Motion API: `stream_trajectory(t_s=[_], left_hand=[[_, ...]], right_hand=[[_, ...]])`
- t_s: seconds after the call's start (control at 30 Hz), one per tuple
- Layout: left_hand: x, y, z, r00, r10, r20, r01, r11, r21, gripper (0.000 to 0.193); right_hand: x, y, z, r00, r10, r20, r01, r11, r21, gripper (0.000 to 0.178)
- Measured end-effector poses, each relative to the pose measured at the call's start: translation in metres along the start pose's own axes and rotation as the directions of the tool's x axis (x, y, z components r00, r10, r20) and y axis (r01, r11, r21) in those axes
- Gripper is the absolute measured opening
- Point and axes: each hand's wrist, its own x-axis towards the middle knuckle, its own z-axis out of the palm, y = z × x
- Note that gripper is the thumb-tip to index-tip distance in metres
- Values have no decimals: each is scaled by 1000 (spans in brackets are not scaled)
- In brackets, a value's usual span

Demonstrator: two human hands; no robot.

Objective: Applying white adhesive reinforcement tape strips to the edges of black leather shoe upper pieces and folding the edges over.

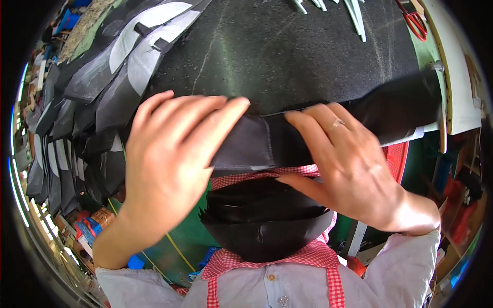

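Along the near edge of the black worktop (287, 56) lies a black leather-like piece (244, 141) with a stitched seam across it. My left hand (172, 141) rests over its left part, fingers stretched out and slightly spread. Over the part right of the seam is my right hand (344, 154), wearing a ring. Its fingers are bent loosely on the piece, and the thumb points away from them below the near edge. Neither hand visibly pinches the piece; its underside is hidden. In front of my body sits a stack of curved black pieces (267, 226) on red checked cloth (318, 254).
At the left hang and overlap many black and grey cut pieces (110, 97). White strips (354, 18) and red-handled scissors (415, 23) lie at the far right. A dark sheet (403, 105) extends to the right edge, above a red basket (396, 154).
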Motion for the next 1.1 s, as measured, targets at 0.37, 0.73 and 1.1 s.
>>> stream_trajectory(t_s=[0.37,0.73,1.1], left_hand=[[5,-67,35,994,-71,77,105,684,-722,30],[11,-112,66,753,500,-428,-557,831,-8,39],[-23,-76,43,872,442,-212,-483,848,-217,44]], right_hand=[[25,10,29,996,-30,-86,56,944,324,40],[23,-15,44,992,-120,-38,116,989,-92,75],[30,-40,43,969,-236,70,246,938,-245,55]])
